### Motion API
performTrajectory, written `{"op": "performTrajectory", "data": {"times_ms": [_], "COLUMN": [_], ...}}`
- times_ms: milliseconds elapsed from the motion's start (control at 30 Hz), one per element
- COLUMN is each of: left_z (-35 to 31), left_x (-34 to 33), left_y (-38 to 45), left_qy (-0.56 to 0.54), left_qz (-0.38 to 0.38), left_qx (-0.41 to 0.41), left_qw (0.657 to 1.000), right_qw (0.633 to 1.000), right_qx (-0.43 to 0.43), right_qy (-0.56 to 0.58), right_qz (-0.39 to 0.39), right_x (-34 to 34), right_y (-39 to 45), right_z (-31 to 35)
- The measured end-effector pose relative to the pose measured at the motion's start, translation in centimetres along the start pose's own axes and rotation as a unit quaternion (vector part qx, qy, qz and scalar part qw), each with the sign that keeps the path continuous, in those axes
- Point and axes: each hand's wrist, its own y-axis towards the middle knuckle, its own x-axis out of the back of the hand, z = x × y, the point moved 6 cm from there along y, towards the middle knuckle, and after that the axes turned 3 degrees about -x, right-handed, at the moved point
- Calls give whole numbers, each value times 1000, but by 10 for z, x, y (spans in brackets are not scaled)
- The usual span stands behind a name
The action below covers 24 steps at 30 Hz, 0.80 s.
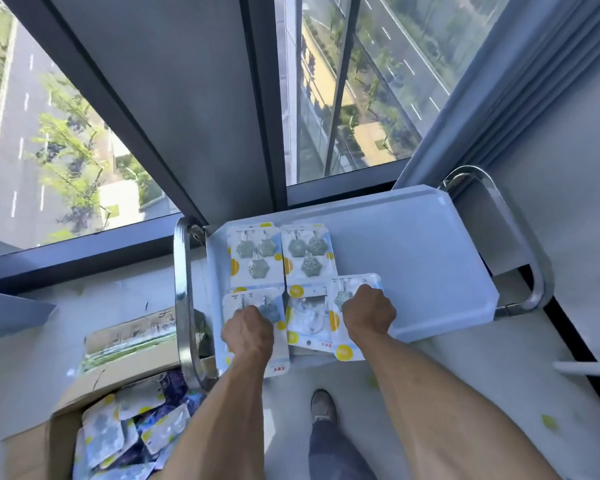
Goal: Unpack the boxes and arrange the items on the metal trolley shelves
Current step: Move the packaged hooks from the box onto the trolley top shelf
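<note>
Both forearms reach far over the trolley shelf (413, 244), left hand (248, 332) and right hand (369, 311) each with fingers closed on a card pack, left pack (253, 341) and right pack (347, 327) lying long axis near-to-far, flanking a middle pack (307, 320).
</note>
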Motion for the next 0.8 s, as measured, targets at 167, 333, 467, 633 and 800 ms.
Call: {"op": "performTrajectory", "data": {"times_ms": [167, 333, 467, 633, 800], "left_z": [-4, -4, -8, -12, 8], "left_x": [-8, -11, -5, 12, 44], "left_y": [9, 7, 3, -8, -24], "left_qy": [-12, -45, -51, -52, -49], "left_qz": [-26, -58, -98, -110, -149], "left_qx": [23, 46, 27, 6, -6], "left_qw": [999, 996, 994, 993, 988], "right_qw": [1000, 999, 999, 999, 994], "right_qx": [-19, -26, -28, 18, 108], "right_qy": [-19, -29, -6, 31, 27], "right_qz": [-3, 22, 21, -6, -6], "right_x": [-1, -17, -24, -14, -2], "right_y": [32, 43, 39, 25, -10], "right_z": [-17, -18, -12, 12, 60]}}
